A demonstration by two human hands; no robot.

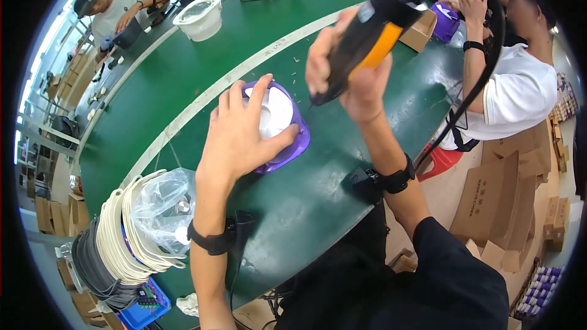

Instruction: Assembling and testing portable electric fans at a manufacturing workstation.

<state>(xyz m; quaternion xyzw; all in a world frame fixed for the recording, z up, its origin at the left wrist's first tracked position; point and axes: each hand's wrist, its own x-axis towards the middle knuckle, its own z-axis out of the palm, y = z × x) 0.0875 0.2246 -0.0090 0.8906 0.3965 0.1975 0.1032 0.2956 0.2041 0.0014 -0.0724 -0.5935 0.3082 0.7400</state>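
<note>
My left hand (238,131) rests over a rounded purple housing (301,140) with a white round insert (278,110). Its thumb and fingers are spread across the part and grip it against the green table. In my right hand (367,85) is a black and orange electric screwdriver (373,30), held with the fingers wrapped round its body. The tool is tilted, its tip pointing down, just to the right of the purple housing and apart from it. A black cable runs from its top end.
Coils of cream cable (125,226) and a clear plastic bag (165,205) lie at left, by a blue tray (143,305). A white tub (199,18) stands farther off. Co-workers sit at the far left and the right, where a cardboard box (420,30) stands. Small bits dot the green table (312,189).
</note>
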